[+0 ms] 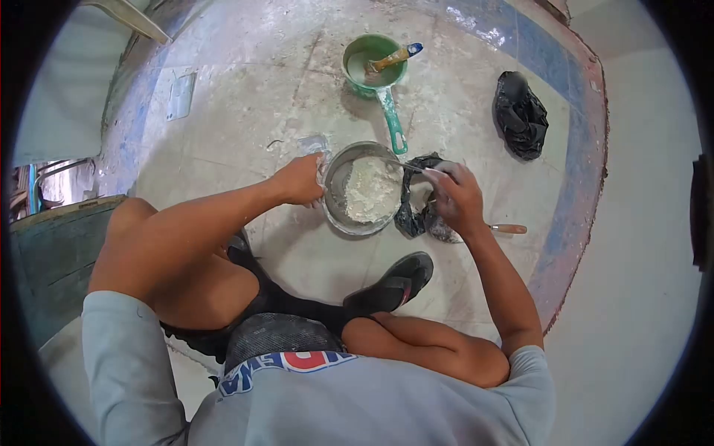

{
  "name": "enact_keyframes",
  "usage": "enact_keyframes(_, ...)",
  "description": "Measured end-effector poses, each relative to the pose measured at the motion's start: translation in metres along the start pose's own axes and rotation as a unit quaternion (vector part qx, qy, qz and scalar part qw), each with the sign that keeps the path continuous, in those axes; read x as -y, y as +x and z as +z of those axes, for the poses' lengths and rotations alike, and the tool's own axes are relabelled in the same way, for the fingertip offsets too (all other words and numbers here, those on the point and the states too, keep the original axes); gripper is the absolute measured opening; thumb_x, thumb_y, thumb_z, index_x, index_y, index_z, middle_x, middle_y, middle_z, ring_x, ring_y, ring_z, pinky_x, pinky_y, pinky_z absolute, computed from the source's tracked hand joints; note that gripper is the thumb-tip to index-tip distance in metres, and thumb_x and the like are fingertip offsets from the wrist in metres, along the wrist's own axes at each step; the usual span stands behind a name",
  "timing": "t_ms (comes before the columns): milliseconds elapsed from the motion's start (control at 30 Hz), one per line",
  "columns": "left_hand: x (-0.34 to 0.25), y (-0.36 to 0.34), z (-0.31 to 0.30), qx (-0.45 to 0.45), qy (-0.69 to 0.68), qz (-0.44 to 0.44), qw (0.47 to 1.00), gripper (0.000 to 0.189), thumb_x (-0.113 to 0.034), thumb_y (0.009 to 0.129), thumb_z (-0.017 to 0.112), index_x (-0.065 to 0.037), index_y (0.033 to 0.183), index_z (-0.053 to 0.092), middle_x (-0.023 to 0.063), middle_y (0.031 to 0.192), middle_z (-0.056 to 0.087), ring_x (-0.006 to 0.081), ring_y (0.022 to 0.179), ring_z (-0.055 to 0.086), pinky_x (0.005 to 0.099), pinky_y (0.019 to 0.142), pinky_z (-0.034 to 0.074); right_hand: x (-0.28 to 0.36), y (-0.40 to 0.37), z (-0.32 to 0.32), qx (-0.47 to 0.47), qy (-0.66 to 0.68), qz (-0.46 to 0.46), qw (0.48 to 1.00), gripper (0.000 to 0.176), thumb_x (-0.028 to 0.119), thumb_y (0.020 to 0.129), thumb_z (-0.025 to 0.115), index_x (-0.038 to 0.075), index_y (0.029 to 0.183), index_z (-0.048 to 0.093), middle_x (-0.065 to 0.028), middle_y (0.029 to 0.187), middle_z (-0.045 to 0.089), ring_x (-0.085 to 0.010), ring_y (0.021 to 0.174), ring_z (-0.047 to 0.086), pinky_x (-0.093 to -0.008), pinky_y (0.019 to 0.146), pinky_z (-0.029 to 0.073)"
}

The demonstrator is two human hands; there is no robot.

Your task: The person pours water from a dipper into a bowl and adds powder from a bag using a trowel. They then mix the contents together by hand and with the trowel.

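A round metal bowl [338, 204] with white powder or paste inside sits on the dusty floor in front of me. My left hand [300, 181] grips its left rim. My right hand [457, 199] holds a thin metal tool [410, 168] whose tip reaches over the bowl's right edge. Under my right hand lies an open black plastic bag [413, 215] with white powder in it. A wooden-handled tool [509, 229] lies on the floor just right of that hand.
A green long-handled pot [375, 67] with a brush [394, 57] in it stands beyond the bowl. A crumpled black bag [520, 115] lies far right. My black sandal [390, 286] rests below the bowl. A wall rises on the right.
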State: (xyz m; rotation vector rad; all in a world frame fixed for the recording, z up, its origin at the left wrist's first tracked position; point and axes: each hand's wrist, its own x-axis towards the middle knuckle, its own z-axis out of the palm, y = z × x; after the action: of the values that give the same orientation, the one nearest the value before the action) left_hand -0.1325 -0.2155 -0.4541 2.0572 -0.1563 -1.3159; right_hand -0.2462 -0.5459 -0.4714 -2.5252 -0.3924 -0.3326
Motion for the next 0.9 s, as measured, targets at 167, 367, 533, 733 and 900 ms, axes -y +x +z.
enact_keyframes(167,0.007,0.005,0.002,-0.008,0.019,0.000,1.000,0.046,-0.013,0.095,0.072,0.005,0.130,0.049,0.0168,0.088,0.071,0.0215,0.071,0.073,0.0362,0.059,0.062,-0.052,-0.057,-0.012,-0.052,0.058,0.063,0.995,0.024,0.000,0.078,0.073,0.002,0.102,0.073,-0.0132,0.092,0.069,-0.0338,0.084,0.068,-0.0376,0.074,0.054)
enact_keyframes(367,0.009,0.008,0.005,-0.032,0.021,0.034,0.999,0.032,-0.008,0.093,0.071,0.006,0.114,0.051,0.0200,0.084,0.072,0.0247,0.066,0.075,0.0379,0.057,0.061,-0.067,-0.083,-0.029,0.136,0.028,0.201,0.970,0.029,0.014,0.079,0.079,0.000,0.104,0.073,-0.0184,0.100,0.073,-0.0370,0.092,0.071,-0.0412,0.084,0.055)
enact_keyframes(533,0.010,0.009,0.005,-0.017,-0.018,0.009,1.000,0.037,-0.003,0.094,0.069,0.006,0.122,0.047,0.0170,0.085,0.071,0.0226,0.066,0.074,0.0359,0.055,0.060,-0.076,-0.085,-0.005,0.184,0.098,0.206,0.956,0.036,0.022,0.078,0.078,0.000,0.105,0.073,-0.0198,0.097,0.072,-0.0411,0.089,0.069,-0.0449,0.083,0.055)
enact_keyframes(733,0.009,0.005,0.004,-0.011,-0.015,0.013,1.000,0.036,-0.005,0.094,0.070,0.005,0.121,0.050,0.0177,0.088,0.072,0.0228,0.068,0.075,0.0361,0.057,0.061,-0.074,-0.078,-0.001,0.216,0.149,0.223,0.939,0.032,0.019,0.078,0.073,-0.001,0.103,0.073,-0.0209,0.098,0.073,-0.0358,0.087,0.071,-0.0404,0.081,0.055)
enact_keyframes(900,0.012,0.008,0.004,-0.013,-0.008,0.015,1.000,0.035,-0.007,0.093,0.071,0.005,0.119,0.051,0.0191,0.091,0.072,0.0238,0.069,0.075,0.0362,0.057,0.062,-0.070,-0.075,-0.038,0.190,0.169,0.274,0.928,0.027,0.014,0.079,0.071,-0.001,0.101,0.072,-0.0180,0.093,0.073,-0.0292,0.083,0.071,-0.0372,0.080,0.055)
